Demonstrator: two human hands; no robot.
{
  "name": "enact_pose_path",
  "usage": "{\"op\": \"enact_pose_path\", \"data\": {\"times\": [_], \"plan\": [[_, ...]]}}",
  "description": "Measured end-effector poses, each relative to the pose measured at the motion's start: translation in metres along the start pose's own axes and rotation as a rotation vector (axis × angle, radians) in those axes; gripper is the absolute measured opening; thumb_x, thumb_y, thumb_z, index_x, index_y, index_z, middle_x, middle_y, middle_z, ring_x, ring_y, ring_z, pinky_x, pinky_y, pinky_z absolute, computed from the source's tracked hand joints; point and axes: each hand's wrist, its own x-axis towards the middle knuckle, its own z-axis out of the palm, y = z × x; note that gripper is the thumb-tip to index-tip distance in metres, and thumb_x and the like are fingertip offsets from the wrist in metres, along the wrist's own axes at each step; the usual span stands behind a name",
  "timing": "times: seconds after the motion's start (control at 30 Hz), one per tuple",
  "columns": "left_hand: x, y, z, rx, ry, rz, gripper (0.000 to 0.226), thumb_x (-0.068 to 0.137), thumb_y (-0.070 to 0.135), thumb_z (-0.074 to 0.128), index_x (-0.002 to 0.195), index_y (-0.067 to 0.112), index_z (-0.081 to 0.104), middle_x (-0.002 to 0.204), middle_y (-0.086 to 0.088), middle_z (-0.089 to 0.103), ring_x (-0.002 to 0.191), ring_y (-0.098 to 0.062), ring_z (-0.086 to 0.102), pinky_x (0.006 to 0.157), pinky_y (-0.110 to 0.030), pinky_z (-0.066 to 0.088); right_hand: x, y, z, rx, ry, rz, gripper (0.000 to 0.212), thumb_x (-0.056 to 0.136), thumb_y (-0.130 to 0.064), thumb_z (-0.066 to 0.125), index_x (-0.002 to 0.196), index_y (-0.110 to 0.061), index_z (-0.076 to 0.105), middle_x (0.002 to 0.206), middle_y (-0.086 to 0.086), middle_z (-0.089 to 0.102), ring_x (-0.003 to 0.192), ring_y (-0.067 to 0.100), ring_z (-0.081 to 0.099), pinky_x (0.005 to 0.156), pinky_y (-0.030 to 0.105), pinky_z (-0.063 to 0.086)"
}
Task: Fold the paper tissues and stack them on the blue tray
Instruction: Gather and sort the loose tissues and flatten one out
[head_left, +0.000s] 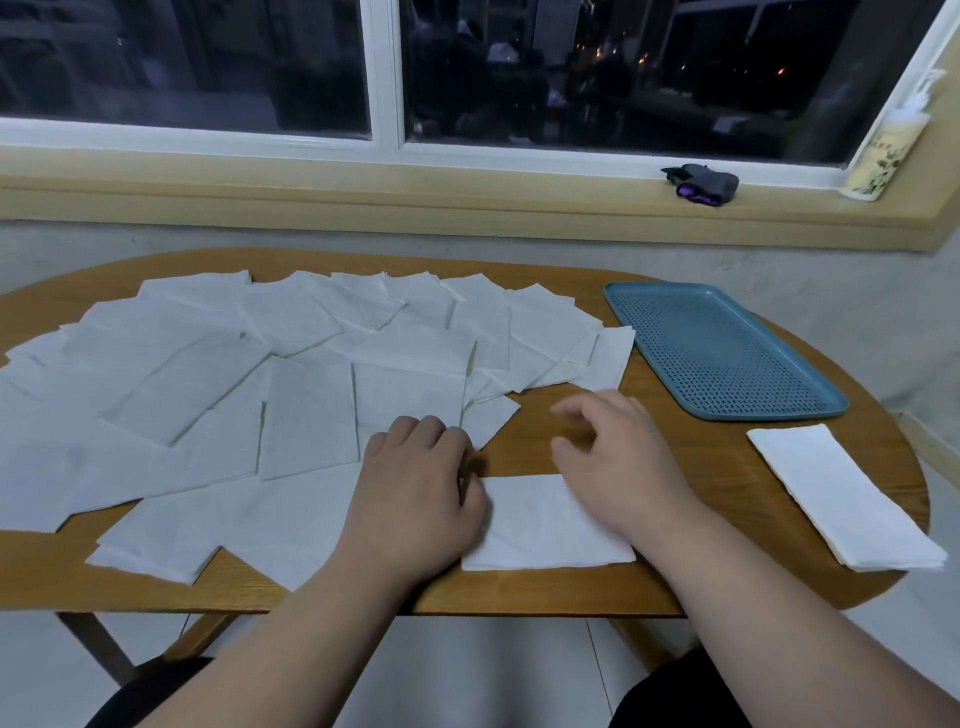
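Several unfolded white paper tissues (249, 374) lie spread over the left and middle of the wooden table (691, 457). One folded tissue (540, 530) rests near the front edge between my hands. My left hand (421, 488) presses flat on its left end, fingers curled down. My right hand (618, 462) hovers over its right end with fingers apart and blurred. A blue perforated tray (722, 348) sits at the back right with nothing on it. A small stack of folded tissues (847, 499) lies on the table to the right, in front of the tray.
A window sill runs behind the table, with a dark grey and purple bundle (701, 184) and a pale patterned bottle (883, 156) on it. The table's front edge is close to my arms. A dark chair seat shows below.
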Motion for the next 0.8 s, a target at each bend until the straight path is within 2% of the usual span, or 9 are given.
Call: {"op": "enact_pose_path", "data": {"times": [0.1,0.3,0.33,0.4,0.43,0.5,0.57,0.67,0.8], "plan": [[0.000,0.000,0.001,0.018,-0.001,-0.005,0.020,0.078,0.039,0.050,0.085,0.024,0.060,0.082,0.008,0.051,0.085,-0.020,0.047,0.074,-0.037,0.041,0.046,-0.017,0.004,-0.029,-0.081,-0.010,0.030,0.095,-0.029,0.059,0.124,-0.027,0.062,0.120,-0.010,0.056,0.116,0.010,0.048,0.094,0.025,0.040],[0.000,0.001,0.003,0.040,0.000,-0.035,0.018,0.075,0.038,0.050,0.082,0.025,0.061,0.079,0.008,0.050,0.083,-0.020,0.046,0.072,-0.037,0.039,0.118,-0.042,0.037,-0.147,-0.170,0.027,0.041,0.090,-0.046,0.056,0.121,-0.022,0.064,0.117,-0.003,0.063,0.115,0.021,0.054,0.093,0.038,0.051],[0.000,0.001,0.003,0.043,0.003,-0.037,0.018,0.075,0.038,0.050,0.081,0.024,0.061,0.079,0.007,0.049,0.082,-0.020,0.046,0.072,-0.037,0.038,0.125,-0.045,0.043,-0.139,-0.185,0.057,0.041,0.087,-0.048,0.056,0.113,-0.019,0.067,0.110,-0.002,0.066,0.108,0.023,0.058,0.088,0.039,0.053],[-0.001,0.000,0.003,0.039,0.012,-0.034,0.017,0.075,0.038,0.052,0.080,0.024,0.060,0.077,0.007,0.049,0.081,-0.020,0.045,0.071,-0.037,0.039,0.135,-0.050,0.055,-0.140,-0.211,0.084,0.033,0.082,-0.050,0.057,0.082,-0.018,0.064,0.081,0.000,0.063,0.084,0.025,0.060,0.067,0.036,0.052],[-0.001,0.001,0.003,0.035,0.016,-0.031,0.017,0.074,0.038,0.052,0.079,0.023,0.059,0.077,0.007,0.048,0.080,-0.020,0.045,0.070,-0.037,0.039,0.138,-0.051,0.061,-0.151,-0.208,0.078,0.031,0.080,-0.049,0.057,0.069,-0.019,0.055,0.069,-0.001,0.054,0.075,0.025,0.056,0.057,0.034,0.044],[-0.001,0.001,0.002,0.032,0.024,-0.029,0.017,0.074,0.038,0.051,0.077,0.023,0.058,0.076,0.007,0.047,0.079,-0.020,0.044,0.069,-0.037,0.039,0.142,-0.055,0.069,-0.131,-0.188,0.059,0.032,0.081,-0.039,0.059,0.060,-0.022,0.042,0.060,-0.003,0.042,0.064,0.024,0.047,0.051,0.031,0.031],[-0.001,0.001,0.002,0.031,0.035,-0.029,0.015,0.074,0.037,0.051,0.075,0.022,0.054,0.074,0.007,0.045,0.077,-0.020,0.043,0.067,-0.036,0.038,0.145,-0.058,0.072,-0.062,-0.180,0.060,0.035,0.084,-0.026,0.058,0.057,-0.021,0.036,0.057,-0.003,0.036,0.056,0.020,0.038,0.049,0.030,0.024],[-0.001,0.001,0.003,0.032,0.037,-0.044,0.013,0.073,0.036,0.055,0.075,0.023,0.055,0.074,0.008,0.043,0.077,-0.020,0.042,0.068,-0.037,0.038,0.144,-0.061,0.063,0.076,-0.152,0.087,0.029,0.082,-0.019,0.057,0.063,-0.016,0.036,0.061,0.001,0.035,0.057,0.019,0.034,0.053,0.029,0.025],[-0.002,0.000,0.003,0.016,0.024,-0.051,0.012,0.075,0.036,0.054,0.079,0.027,0.059,0.076,0.011,0.045,0.080,-0.017,0.043,0.072,-0.035,0.039,0.129,-0.050,0.035,0.273,-0.009,0.127,0.013,0.084,-0.021,0.059,0.083,-0.008,0.061,0.080,0.006,0.062,0.075,0.023,0.058,0.067,0.037,0.049]]}}
